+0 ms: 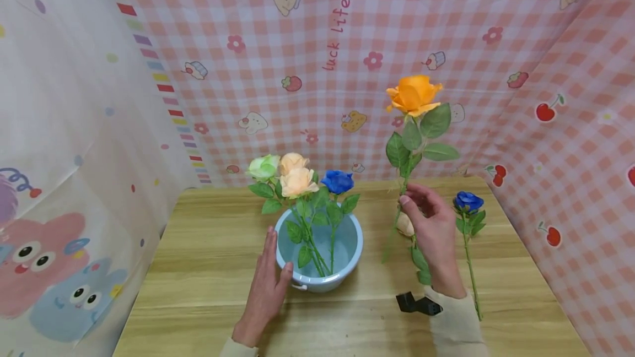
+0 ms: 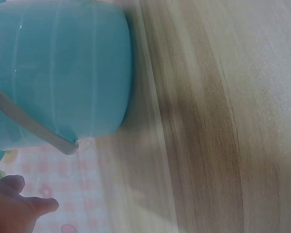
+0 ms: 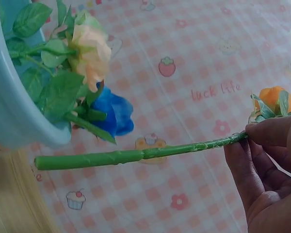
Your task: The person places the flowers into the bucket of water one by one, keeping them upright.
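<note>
Between thumb and fingers my right hand [image 1: 430, 230] pinches the stem of an orange rose [image 1: 414, 95], its bloom up and its stem hanging down to the right of the bucket. In the right wrist view the cut end of the green stem [image 3: 87, 160] points toward the bucket rim. My left hand [image 1: 268, 285] rests with fairly straight fingers against the left side of the light blue bucket [image 1: 358, 247]. Inside it stand a pale green rose [image 1: 264, 167], two peach roses [image 1: 299, 182] and a blue rose [image 1: 338, 181], leaning on the rim.
Right of the bucket a blue rose [image 1: 468, 201] lies on the wooden table [image 1: 208, 291]. A pale rose [image 1: 405, 225] lies partly hidden behind my right hand. A black device [image 1: 419, 304] sits at my right wrist. Checkered cloth [image 1: 317, 103] hangs behind the table.
</note>
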Tool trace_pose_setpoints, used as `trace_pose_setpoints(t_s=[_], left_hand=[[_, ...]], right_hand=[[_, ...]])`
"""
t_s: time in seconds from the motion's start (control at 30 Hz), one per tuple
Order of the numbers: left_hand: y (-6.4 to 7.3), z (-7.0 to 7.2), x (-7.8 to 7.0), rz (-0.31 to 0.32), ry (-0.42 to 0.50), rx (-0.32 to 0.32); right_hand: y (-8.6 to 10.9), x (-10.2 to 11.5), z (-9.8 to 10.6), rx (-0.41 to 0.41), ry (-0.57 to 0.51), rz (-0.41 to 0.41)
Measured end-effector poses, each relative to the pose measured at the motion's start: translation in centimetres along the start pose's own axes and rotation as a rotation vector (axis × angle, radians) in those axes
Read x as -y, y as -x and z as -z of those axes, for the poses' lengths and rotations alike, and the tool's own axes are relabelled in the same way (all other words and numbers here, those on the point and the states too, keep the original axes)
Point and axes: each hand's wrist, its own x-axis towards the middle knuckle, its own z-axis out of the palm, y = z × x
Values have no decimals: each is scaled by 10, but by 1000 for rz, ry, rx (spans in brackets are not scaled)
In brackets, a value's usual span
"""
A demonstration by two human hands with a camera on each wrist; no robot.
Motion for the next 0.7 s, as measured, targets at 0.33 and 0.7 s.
trace_pose_setpoints(t_s=[0.33, 0.7], left_hand=[[0, 0, 0, 4, 2, -9], [0, -1, -1, 5, 6, -5]], right_hand=[[2, 2, -23, 66, -42, 34], [6, -4, -47, 120, -75, 29]])
